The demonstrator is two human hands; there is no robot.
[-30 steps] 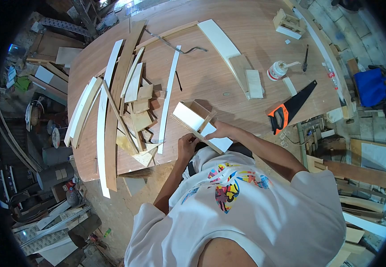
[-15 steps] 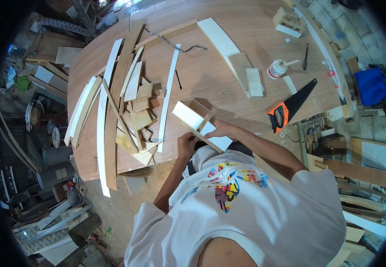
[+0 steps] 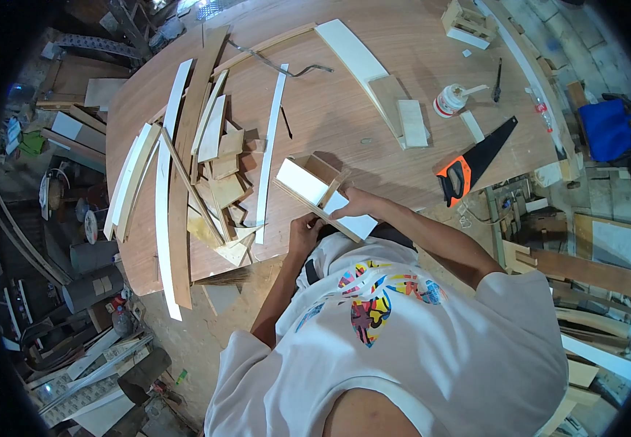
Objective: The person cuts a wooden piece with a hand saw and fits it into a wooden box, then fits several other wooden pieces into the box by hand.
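A small open wooden box (image 3: 300, 180) with white faces and bare wood edges rests at the table's near edge, tilted toward my body. My right hand (image 3: 358, 203) grips its near right part, thumb over a white panel and fingers partly hidden behind. Close to the box's lower left side is my left hand (image 3: 302, 231), its fingers curled together; what they hold, if anything, is too small to make out. Left of the box lies a long narrow white strip (image 3: 271, 149), with a thin dark tool (image 3: 286, 123) beside it.
Wood offcuts (image 3: 224, 166) and long boards (image 3: 189, 167) are piled on the table's left. To the right lie a handsaw (image 3: 478, 160) with an orange handle, an open white glue tub (image 3: 448, 100) and a screwdriver (image 3: 498, 80). Farther back is a bent metal bar (image 3: 279, 61).
The view has shifted slightly, so the table's things appear a little higher and to the left. Both hands stay at the box with nearly the same hold.
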